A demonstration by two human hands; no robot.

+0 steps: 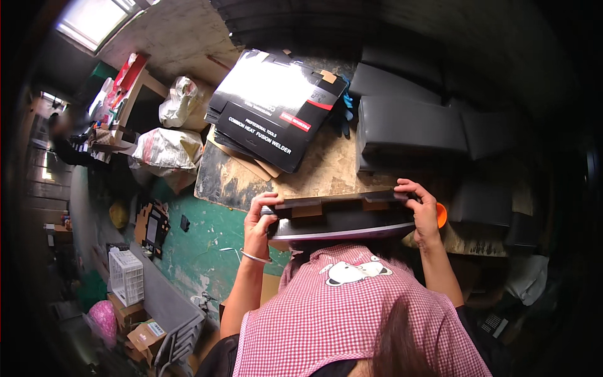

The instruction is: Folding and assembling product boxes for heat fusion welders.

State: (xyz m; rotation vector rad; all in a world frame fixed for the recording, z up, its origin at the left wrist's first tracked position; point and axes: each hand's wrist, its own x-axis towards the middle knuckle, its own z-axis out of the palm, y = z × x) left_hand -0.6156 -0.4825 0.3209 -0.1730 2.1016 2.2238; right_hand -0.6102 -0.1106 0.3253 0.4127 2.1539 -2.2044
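- Centre of the frame: the left hand (256, 225) and right hand (423, 212), well apart, grip the 2 ends of a black carton (352, 222), which looks only part-folded.
- Right of the frame: several black boxes (411, 129) sit grouped, seemingly already formed.
- Upper centre: black printed cardboard (267, 103) lies flat on the tabletop (326, 179), apparently unfolded as yet.

Two lines of white capitals run along the near flap of the black carton (256, 139) on the surface (333, 163); a red strip (294, 120) on it bears pale letters. The label (156, 328) on a brown box (142, 341) is too small to read.
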